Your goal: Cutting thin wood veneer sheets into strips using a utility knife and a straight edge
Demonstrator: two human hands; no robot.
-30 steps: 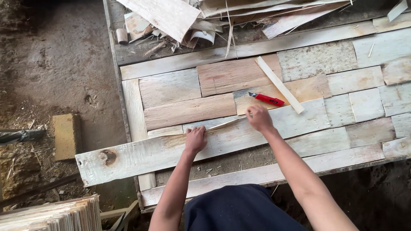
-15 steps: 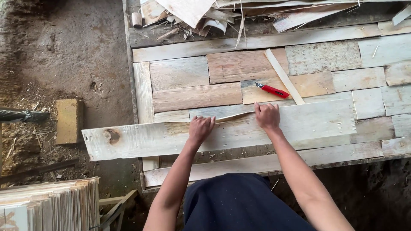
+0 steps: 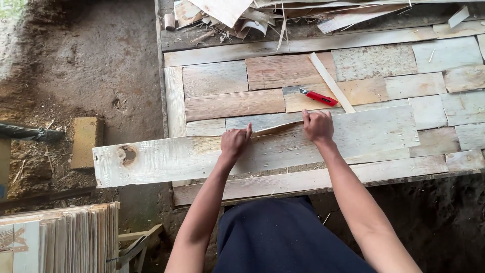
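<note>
A long pale plank (image 3: 172,159) lies across the near part of the patchwork wooden panel (image 3: 217,78), running roughly along the panel's near edge and tilted a little. Its left end, marked by a dark knot, juts out well past the panel's left edge over the dirt ground (image 3: 101,60); its right end stops short of the panel's right edge.

Both hands rest on the plank's far edge, near its middle. The left hand (image 3: 235,143) lies knuckles up, fingers curled over that edge and pressed down on the wood. The right hand (image 3: 318,126) sits just to its right, fingers bent and bunched on the same edge. Between the two hands a thin sliver (image 3: 275,129) of wood lifts away from the plank's far edge; whether either hand actually pinches it cannot be told.

A red utility knife (image 3: 318,97) lies on the panel just beyond the right hand, apart from it, touching a narrow slanted strip (image 3: 331,82) of pale wood. Scrap veneer (image 3: 227,12) is heaped along the far edge of the panel. A stack of thin sheets (image 3: 65,235) stands at the near left, and a yellowish block (image 3: 86,141) lies on the ground to the left.
</note>
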